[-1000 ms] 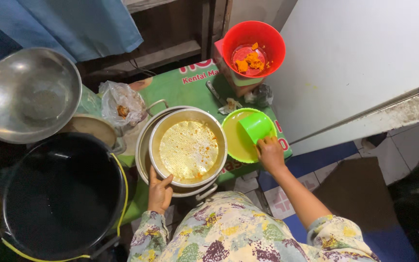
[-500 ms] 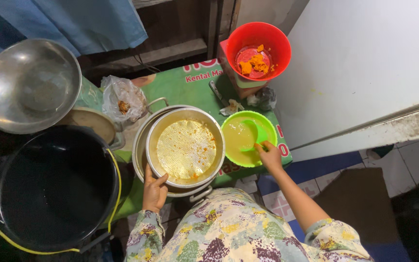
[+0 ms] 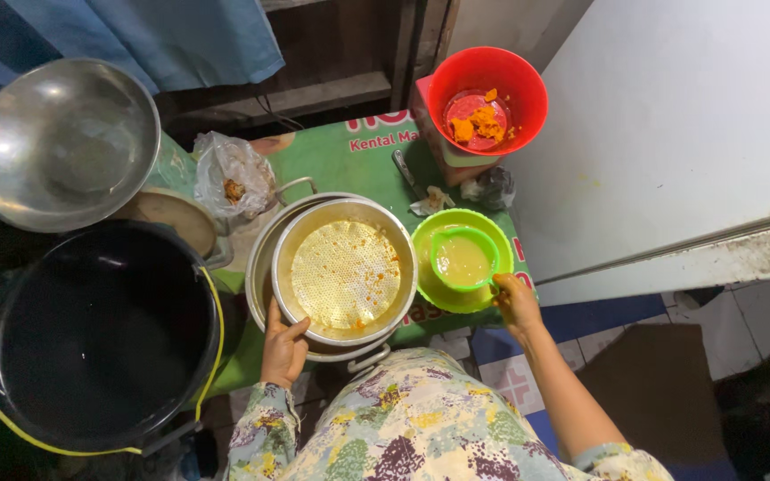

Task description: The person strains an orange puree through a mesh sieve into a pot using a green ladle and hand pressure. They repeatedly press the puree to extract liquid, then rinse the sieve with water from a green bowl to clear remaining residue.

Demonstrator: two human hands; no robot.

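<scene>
A metal strainer pan (image 3: pixel 346 273) with a perforated bottom and orange flecks sits inside a larger metal pot (image 3: pixel 265 258) on a green table. My left hand (image 3: pixel 283 347) grips the pan's near rim. To its right a light green bowl (image 3: pixel 461 303) holds a green dipper cup (image 3: pixel 463 258) filled with pale yellowish liquid. My right hand (image 3: pixel 517 301) holds the dipper's handle at the bowl's near right edge.
A red bucket (image 3: pixel 488 98) with orange pulp stands at the back right. A large black bucket (image 3: pixel 104 334) is at the left, a steel bowl (image 3: pixel 64 142) behind it, a plastic bag (image 3: pixel 233 174) between. A white appliance (image 3: pixel 670 125) flanks the right.
The green dipper was tilted over the bowl; now it rests upright in the bowl, full of liquid. My right hand moved down to its handle. My left hand stays on the pan.
</scene>
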